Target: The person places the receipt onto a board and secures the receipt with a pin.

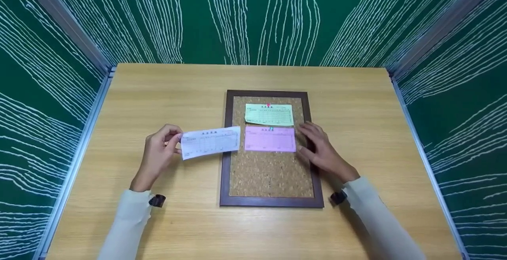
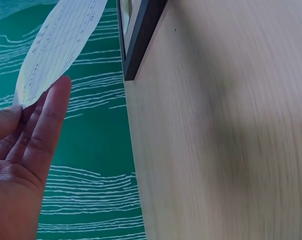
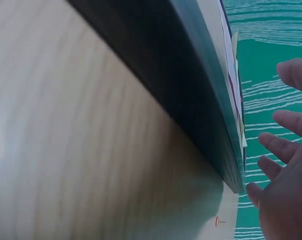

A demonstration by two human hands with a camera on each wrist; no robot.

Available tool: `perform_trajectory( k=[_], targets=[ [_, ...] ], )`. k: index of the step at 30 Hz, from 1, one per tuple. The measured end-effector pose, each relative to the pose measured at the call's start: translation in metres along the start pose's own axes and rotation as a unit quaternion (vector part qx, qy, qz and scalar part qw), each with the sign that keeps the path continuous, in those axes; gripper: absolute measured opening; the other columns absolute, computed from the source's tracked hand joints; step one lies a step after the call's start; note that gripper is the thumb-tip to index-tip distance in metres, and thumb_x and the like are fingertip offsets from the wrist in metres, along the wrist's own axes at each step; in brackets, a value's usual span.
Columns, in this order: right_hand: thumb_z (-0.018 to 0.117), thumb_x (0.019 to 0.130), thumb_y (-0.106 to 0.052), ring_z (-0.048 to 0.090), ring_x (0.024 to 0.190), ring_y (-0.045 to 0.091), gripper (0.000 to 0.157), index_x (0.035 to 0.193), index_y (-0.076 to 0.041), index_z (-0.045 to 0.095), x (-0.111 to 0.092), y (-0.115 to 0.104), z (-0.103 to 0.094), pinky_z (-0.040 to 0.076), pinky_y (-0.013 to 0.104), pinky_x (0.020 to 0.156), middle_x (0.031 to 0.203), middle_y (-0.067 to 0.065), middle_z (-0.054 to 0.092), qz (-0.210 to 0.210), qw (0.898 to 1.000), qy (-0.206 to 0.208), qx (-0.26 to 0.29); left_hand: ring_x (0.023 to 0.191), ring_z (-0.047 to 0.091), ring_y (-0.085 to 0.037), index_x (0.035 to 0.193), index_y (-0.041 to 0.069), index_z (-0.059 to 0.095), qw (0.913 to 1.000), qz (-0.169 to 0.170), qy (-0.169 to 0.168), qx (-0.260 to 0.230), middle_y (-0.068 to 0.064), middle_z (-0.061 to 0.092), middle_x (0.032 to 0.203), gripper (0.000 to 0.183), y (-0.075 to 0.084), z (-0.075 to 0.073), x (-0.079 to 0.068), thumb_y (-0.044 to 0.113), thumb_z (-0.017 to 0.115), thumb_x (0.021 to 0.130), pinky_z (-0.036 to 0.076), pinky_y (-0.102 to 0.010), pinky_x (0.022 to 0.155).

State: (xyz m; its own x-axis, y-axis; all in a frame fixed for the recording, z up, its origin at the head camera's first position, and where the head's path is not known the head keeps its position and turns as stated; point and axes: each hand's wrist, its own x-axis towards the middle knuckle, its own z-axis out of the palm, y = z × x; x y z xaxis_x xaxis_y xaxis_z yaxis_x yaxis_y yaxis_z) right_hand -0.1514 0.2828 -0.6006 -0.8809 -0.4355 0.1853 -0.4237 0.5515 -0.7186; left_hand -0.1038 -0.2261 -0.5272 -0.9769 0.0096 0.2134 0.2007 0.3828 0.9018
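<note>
My left hand point(image 1: 158, 151) pinches the left end of a white printed slip point(image 1: 210, 142), whose right end reaches over the left edge of the framed cork board point(image 1: 269, 177). In the left wrist view the slip point(image 2: 60, 47) bends upward from between thumb and fingers. On the board, a green slip point(image 1: 269, 114) has a red push pin point(image 1: 268, 105) at its top, and a pink slip point(image 1: 270, 139) below it has a green push pin point(image 1: 271, 128). With fingers spread, my right hand point(image 1: 323, 149) is over the board's right edge, beside the pink slip; it holds nothing.
The board's dark frame point(image 1: 273, 201) lies on a light wooden table point(image 1: 190, 228). A loose red push pin point(image 3: 218, 221) is on the table in the right wrist view. Green walls point(image 1: 257, 18) with white lines enclose the back and sides.
</note>
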Motion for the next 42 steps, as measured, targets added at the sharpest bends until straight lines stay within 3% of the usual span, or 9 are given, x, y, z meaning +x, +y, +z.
perform_trajectory(
  k=[9,24,42],
  targets=[
    [0.079,0.099,-0.011,0.028,0.161,0.05,0.066,0.158,0.005,0.054,-0.003,-0.01,0.011,0.016,0.073,0.128,0.167,0.026,0.047,-0.037,0.999,-0.003,0.002,0.089,0.076,-0.03,0.109,-0.004,0.07,0.9998,0.017,-0.004,-0.004,-0.017,0.075,0.102,0.01,0.002,0.009,0.004,-0.01,0.064,0.106,0.065,-0.03,0.062],
    [0.08,0.1,-0.015,0.027,0.162,0.051,0.065,0.159,-0.003,0.057,0.001,-0.028,0.024,0.015,0.076,0.128,0.17,0.017,0.047,-0.049,0.998,-0.031,-0.008,0.089,0.076,-0.03,0.109,-0.003,0.071,0.9994,0.015,-0.017,-0.027,-0.016,0.076,0.104,0.009,0.01,0.027,0.01,-0.008,0.065,0.107,0.066,-0.033,0.064],
    [0.08,0.101,-0.016,0.028,0.165,0.042,0.062,0.157,-0.001,0.058,0.012,-0.049,0.035,0.021,0.073,0.129,0.168,0.017,0.05,-0.071,0.996,-0.06,0.013,0.086,0.076,-0.028,0.108,-0.004,0.07,0.9976,0.047,-0.032,-0.041,-0.016,0.076,0.099,0.007,0.022,0.051,0.017,-0.008,0.066,0.106,0.066,-0.034,0.061]
  ],
)
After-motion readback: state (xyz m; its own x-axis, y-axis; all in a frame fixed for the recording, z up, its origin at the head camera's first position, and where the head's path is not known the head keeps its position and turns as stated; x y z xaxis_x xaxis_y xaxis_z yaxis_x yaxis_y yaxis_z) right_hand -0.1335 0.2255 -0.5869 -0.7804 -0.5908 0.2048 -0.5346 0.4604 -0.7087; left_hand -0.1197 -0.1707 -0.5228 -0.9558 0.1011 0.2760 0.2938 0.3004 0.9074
